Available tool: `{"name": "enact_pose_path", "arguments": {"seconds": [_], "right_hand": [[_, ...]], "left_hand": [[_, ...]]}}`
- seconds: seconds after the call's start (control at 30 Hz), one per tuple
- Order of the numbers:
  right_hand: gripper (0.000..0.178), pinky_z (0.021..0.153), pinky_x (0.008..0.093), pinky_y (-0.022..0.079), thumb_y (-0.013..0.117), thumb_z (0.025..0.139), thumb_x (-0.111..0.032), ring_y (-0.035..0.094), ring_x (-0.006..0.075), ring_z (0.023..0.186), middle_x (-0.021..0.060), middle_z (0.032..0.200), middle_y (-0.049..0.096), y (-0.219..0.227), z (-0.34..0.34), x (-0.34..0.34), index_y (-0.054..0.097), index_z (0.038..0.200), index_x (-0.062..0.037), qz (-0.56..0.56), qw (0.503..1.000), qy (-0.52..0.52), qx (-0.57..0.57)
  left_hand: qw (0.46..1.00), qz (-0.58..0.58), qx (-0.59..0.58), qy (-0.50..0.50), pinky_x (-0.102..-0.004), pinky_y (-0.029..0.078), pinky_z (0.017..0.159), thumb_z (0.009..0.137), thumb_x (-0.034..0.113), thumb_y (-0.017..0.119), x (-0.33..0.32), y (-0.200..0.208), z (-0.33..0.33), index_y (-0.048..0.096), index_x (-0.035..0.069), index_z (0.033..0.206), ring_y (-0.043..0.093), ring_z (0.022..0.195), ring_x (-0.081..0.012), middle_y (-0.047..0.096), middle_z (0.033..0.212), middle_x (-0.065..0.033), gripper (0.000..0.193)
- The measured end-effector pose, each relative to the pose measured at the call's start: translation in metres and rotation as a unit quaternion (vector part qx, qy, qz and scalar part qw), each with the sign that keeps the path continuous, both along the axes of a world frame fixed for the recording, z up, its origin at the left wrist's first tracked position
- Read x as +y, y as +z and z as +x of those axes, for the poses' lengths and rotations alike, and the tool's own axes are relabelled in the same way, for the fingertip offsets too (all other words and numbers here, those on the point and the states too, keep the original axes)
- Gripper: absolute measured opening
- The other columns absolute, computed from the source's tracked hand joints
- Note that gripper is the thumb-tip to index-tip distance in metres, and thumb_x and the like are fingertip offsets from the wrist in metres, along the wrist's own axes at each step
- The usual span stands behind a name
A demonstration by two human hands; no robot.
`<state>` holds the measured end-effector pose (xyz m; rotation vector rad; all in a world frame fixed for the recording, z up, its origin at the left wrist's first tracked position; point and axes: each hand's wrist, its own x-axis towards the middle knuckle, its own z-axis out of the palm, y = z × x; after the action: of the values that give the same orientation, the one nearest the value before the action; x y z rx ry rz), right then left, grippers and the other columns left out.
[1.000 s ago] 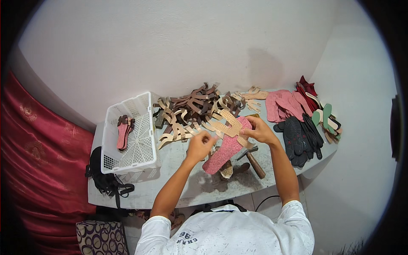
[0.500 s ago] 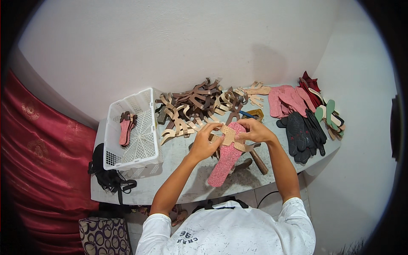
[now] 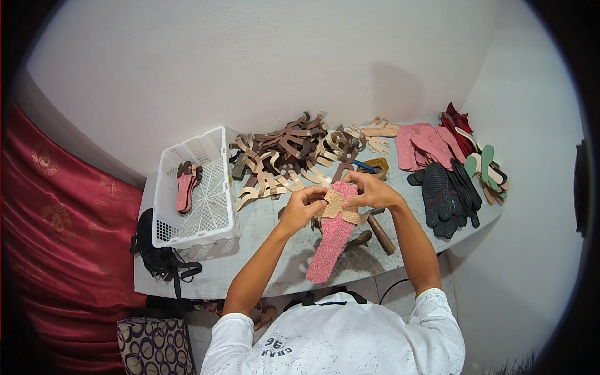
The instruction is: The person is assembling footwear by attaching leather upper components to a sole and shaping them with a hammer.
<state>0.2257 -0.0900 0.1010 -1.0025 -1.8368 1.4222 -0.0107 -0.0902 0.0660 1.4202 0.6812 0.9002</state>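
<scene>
Above the table I hold a pink speckled insole [image 3: 330, 247], its narrow heel end toward me. A tan woven-textured sandal strap [image 3: 334, 204] lies across its wider front part. My left hand [image 3: 302, 210] is closed on the strap's left side, thumb and fingers pinched at the edge. My right hand [image 3: 374, 191] grips the insole's front end, with the thumb pressed on the strap. The strap's lower right end sticks out past the insole's edge. Beneath the insole stand dark metal tool parts, mostly hidden, beside a wooden hammer handle [image 3: 382, 235].
A white plastic basket [image 3: 229, 187] at the left holds strapped pink insoles [image 3: 185, 187]. Brown and tan straps [image 3: 290, 147] are heaped along the wall. Pink insoles [image 3: 422, 147], black soles [image 3: 435, 194] and green pieces [image 3: 486, 164] lie at the right. A black bag [image 3: 156, 250] hangs over the left edge.
The insole's heel end has swung slightly toward me and the insole stands a little straighter. Both hands keep their hold, with small finger shifts on the strap.
</scene>
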Motion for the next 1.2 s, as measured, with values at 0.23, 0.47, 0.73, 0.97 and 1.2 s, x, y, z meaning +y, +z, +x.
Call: {"name": "enact_pose_path", "arguments": {"seconds": [0.23,0.47,0.73,0.97,1.2], "right_hand": [[0.041,0.06,0.0201,0.043,0.083,0.07,-0.011,0.055,0.0041,0.075,-0.0015,0.08,0.061,-0.007,0.004,-0.001,0.05,0.093,-0.005,0.051,0.992,-0.04,-0.106],[0.042,0.054,0.0234,0.037,0.085,0.065,-0.013,0.047,0.0048,0.061,-0.002,0.067,0.059,-0.012,-0.004,-0.011,0.05,0.088,-0.0064,0.026,0.997,-0.032,-0.064],[0.049,0.069,0.0286,0.047,0.087,0.06,-0.02,0.059,0.0148,0.079,0.0045,0.083,0.063,-0.024,-0.016,-0.006,0.054,0.093,-0.0051,0.075,0.977,-0.123,-0.158],[0.056,0.084,0.0381,0.044,0.084,0.061,-0.036,0.051,0.0291,0.097,0.0106,0.098,0.054,-0.032,-0.052,-0.015,0.057,0.098,-0.0044,0.318,0.845,-0.337,-0.268],[0.048,0.071,0.0335,0.05,0.077,0.076,-0.024,0.065,0.024,0.081,0.0169,0.097,0.067,-0.037,-0.062,-0.013,0.061,0.112,0.0029,0.201,0.922,-0.296,-0.146]], "left_hand": [[0.998,-0.06,0.018,-0.018,-0.0258,0.051,0.078,0.08,-0.001,0.061,-0.003,0.0,-0.001,0.061,-0.005,0.108,0.064,0.084,-0.0136,0.067,0.093,-0.0091,0.029],[0.993,-0.097,0.032,-0.054,-0.0218,0.045,0.059,0.083,0.002,0.06,-0.011,-0.019,-0.007,0.063,-0.004,0.107,0.057,0.068,-0.0065,0.065,0.085,-0.0045,0.025],[0.995,-0.098,0.005,0.012,-0.0202,0.041,0.055,0.086,-0.002,0.053,-0.013,-0.028,-0.006,0.06,-0.005,0.11,0.055,0.065,-0.0045,0.065,0.085,-0.0037,0.026],[0.989,-0.096,-0.008,0.116,-0.0214,0.05,0.062,0.086,-0.001,0.052,0.006,-0.045,-0.016,0.058,-0.008,0.11,0.064,0.072,-0.0103,0.067,0.091,-0.0096,0.026],[0.988,-0.098,-0.047,0.106,-0.0267,0.057,0.067,0.087,-0.001,0.052,0.012,-0.039,-0.023,0.057,-0.01,0.111,0.066,0.079,-0.0148,0.066,0.094,-0.012,0.026]]}}
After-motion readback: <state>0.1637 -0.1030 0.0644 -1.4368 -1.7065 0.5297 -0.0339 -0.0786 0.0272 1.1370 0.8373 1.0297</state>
